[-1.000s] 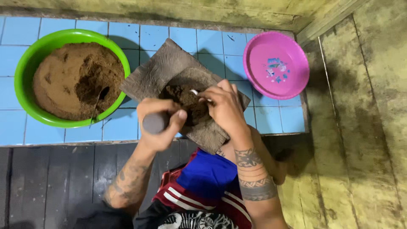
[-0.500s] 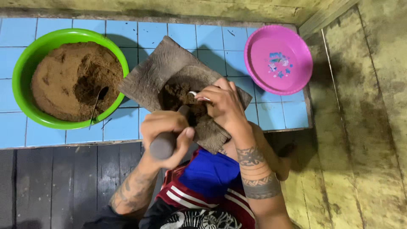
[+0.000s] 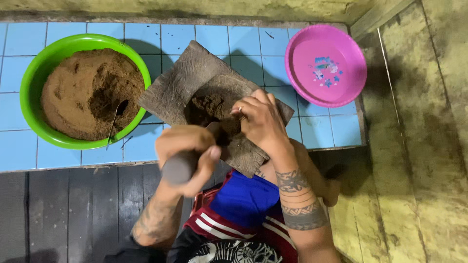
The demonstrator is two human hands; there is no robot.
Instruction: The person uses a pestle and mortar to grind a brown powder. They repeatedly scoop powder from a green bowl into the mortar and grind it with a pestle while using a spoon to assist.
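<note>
On the blue tiled bench (image 3: 63,158), a green bowl (image 3: 34,73) of brown powder holds a spoon (image 3: 115,122). The left hand (image 3: 187,156) rises from a tattooed forearm, fingers wrapped tight around a dark pestle (image 3: 178,168) angled into the stone slab (image 3: 180,85). The right hand (image 3: 261,122) lies flat on the slab, fingers pressed together beside the dark paste (image 3: 207,104). A pink bowl (image 3: 325,65) sits far right.

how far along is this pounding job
Done: some brown paste already sits in the stone slab. In hand: left hand grips a pestle, right hand rests on the paste. Left: green bowl holds plenty of powder; pink bowl is empty.
</note>
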